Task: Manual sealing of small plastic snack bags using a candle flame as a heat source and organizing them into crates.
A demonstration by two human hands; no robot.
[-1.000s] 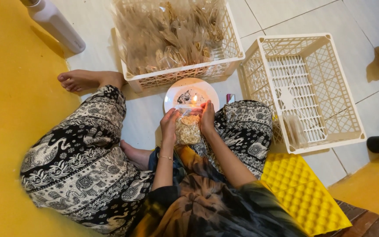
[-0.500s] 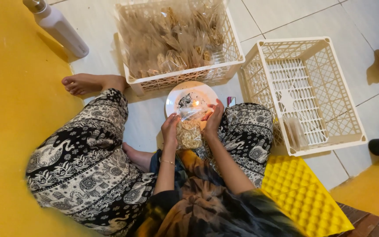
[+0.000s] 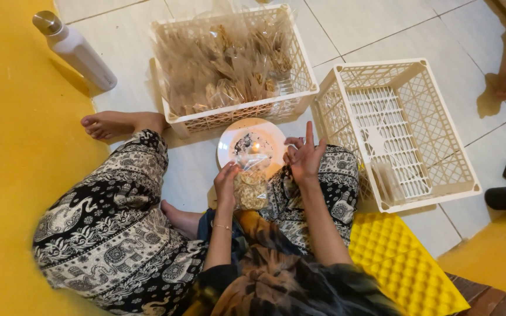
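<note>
Head view: small clear snack bag [image 3: 250,186], light, crinkly and likely slippery, best pinched near its top, sits just before a white plate [image 3: 252,145]. Left hand [image 3: 226,182] clamps it; right hand [image 3: 303,158] hovers, fingers spread, beside the plate.

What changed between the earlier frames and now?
The right hand has let go of the clear snack bag and lifted away to its right, fingers spread. The left hand still holds the bag over the lap, near the white plate. Both crates and the bottle are unchanged.
</note>
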